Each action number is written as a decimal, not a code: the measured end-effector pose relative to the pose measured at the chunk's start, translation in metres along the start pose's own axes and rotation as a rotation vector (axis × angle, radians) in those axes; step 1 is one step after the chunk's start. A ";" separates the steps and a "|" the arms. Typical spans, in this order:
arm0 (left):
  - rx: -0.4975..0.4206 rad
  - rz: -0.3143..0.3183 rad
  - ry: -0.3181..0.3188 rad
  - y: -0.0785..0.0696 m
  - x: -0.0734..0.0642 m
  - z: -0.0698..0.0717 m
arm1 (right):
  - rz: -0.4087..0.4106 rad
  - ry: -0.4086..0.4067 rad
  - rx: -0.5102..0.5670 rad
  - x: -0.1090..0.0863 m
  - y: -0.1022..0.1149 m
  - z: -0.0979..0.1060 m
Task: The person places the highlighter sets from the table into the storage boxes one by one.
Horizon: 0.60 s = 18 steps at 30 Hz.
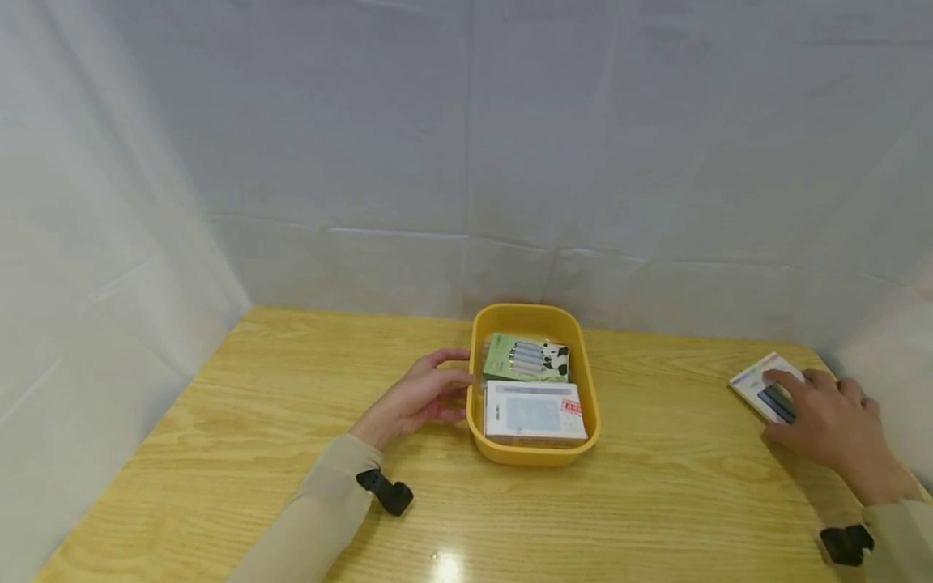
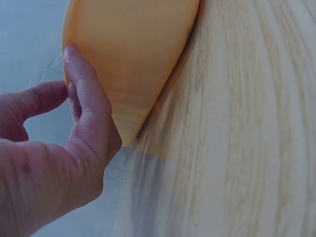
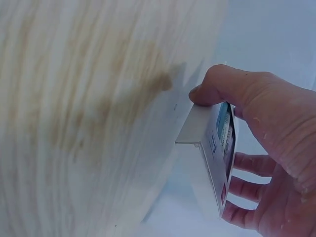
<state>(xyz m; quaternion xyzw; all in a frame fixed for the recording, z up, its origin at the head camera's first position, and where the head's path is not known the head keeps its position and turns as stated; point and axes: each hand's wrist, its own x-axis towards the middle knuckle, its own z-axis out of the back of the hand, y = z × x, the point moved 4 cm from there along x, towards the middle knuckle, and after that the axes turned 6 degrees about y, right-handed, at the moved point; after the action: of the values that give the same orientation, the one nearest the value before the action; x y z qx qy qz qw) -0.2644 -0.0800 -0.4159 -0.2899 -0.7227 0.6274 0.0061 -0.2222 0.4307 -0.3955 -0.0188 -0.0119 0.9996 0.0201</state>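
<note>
A yellow plastic basket (image 1: 534, 457) stands mid-table, holding several boxes. My left hand (image 1: 426, 397) is at its left side, fingers against the outer wall and rim; the left wrist view has one finger of the left hand (image 2: 89, 113) lying along the basket wall (image 2: 133, 54). Far to the right, my right hand (image 1: 838, 417) grips a thin white box (image 1: 754, 380) with a cut-out window. In the right wrist view the thumb of the right hand (image 3: 276, 118) is on one edge of the white box (image 3: 197, 168), with other fingers at the far side. Contents show through its window.
Inside the basket lie a green box (image 1: 506, 356) with a panda picture and, nearer, a white box (image 1: 535, 413) with a red mark. White sheeting (image 1: 466, 162) hangs behind and beside the wooden table (image 1: 255, 421). The right hand is near the table's right edge.
</note>
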 end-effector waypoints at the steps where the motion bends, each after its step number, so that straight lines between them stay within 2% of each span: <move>1: 0.002 -0.001 0.001 0.000 0.000 0.000 | 0.008 -0.013 -0.001 -0.001 0.002 0.001; 12: -0.003 -0.002 -0.001 -0.001 -0.001 -0.002 | 0.134 -0.241 -0.053 -0.011 0.023 0.019; 18: 0.007 -0.002 0.003 -0.002 0.000 -0.003 | 0.162 -0.271 -0.016 -0.013 0.030 0.026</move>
<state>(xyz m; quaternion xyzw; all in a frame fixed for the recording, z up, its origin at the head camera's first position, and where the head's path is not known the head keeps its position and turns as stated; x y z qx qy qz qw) -0.2639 -0.0781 -0.4135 -0.2900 -0.7209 0.6294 0.0091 -0.2116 0.3995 -0.3694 0.1152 -0.0208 0.9912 -0.0624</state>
